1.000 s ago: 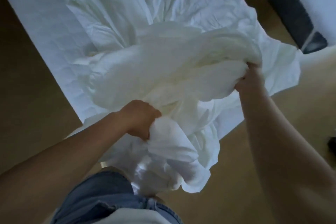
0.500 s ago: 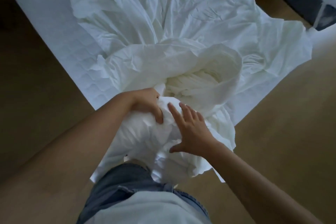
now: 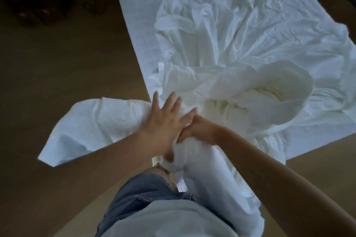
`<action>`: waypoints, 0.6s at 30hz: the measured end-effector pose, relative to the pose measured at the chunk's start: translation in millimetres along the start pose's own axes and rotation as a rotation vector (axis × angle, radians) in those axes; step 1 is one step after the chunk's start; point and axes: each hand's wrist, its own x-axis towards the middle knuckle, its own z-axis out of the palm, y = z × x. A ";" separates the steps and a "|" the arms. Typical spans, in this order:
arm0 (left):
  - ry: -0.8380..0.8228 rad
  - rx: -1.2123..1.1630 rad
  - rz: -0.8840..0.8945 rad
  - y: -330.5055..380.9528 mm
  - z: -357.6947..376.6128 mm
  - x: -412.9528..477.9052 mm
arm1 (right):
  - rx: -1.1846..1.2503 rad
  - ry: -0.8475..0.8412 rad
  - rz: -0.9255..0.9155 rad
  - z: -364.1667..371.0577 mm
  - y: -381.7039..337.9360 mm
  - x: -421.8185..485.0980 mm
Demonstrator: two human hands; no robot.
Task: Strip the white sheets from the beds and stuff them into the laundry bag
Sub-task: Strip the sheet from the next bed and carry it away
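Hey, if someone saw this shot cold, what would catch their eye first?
The crumpled white sheet heaped mid-frame over the end of the bare quilted mattress, with one corner flaring out over the brown floor at left. At its near edge the left hand presses flat with fingers spread, while the right hand grips a bunched fold right beside it.

Sheet point(image 3: 221, 54) on mattress point(image 3: 138, 5); left hand point(image 3: 165, 121) over right hand point(image 3: 202, 131), near end.
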 end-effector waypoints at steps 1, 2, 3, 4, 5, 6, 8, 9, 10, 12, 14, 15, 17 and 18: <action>0.014 0.005 0.012 9.6 9.9 -7.4 | 0.039 -0.052 0.032 2.0 3.6 1.6; 0.057 0.012 0.021 15.2 21.2 -12.6 | 0.078 -0.082 0.075 3.7 8.1 2.7; 0.152 0.031 0.021 17.1 34.4 -17.3 | 0.123 -0.102 0.132 4.8 12.6 3.5; 0.258 0.050 0.007 17.7 46.6 -21.3 | 0.164 -0.118 0.203 3.8 15.7 3.1; 0.316 0.061 0.010 18.1 55.9 -23.7 | 0.195 -0.136 0.280 1.1 18.3 2.6; 0.391 0.071 0.034 18.7 64.1 -21.3 | 0.214 -0.152 0.348 -1.8 19.3 0.9; 0.512 0.018 0.108 17.5 72.1 -9.5 | 0.239 -0.166 0.421 -7.4 22.0 -3.5; 0.516 -0.013 0.143 15.0 69.1 -3.3 | 0.248 -0.160 0.437 -8.7 24.0 -5.5; 0.494 -0.046 0.172 12.5 63.4 2.8 | 0.239 -0.149 0.432 -9.5 25.8 -9.1; 0.375 -0.090 0.191 9.1 49.0 13.3 | 0.138 -0.108 0.342 -10.3 32.0 -13.9; 0.223 -0.153 0.194 13.4 42.0 22.0 | 0.034 -0.027 0.255 -8.1 39.4 -22.6; 0.142 -0.200 0.188 15.8 39.6 26.8 | -0.040 0.033 0.222 -7.1 43.7 -28.2; 0.000 -0.327 0.153 16.5 30.3 36.0 | -0.287 0.146 0.119 -2.6 55.9 -39.9; -0.058 -0.418 0.121 14.5 28.3 42.4 | -0.477 0.150 0.058 2.6 61.8 -45.0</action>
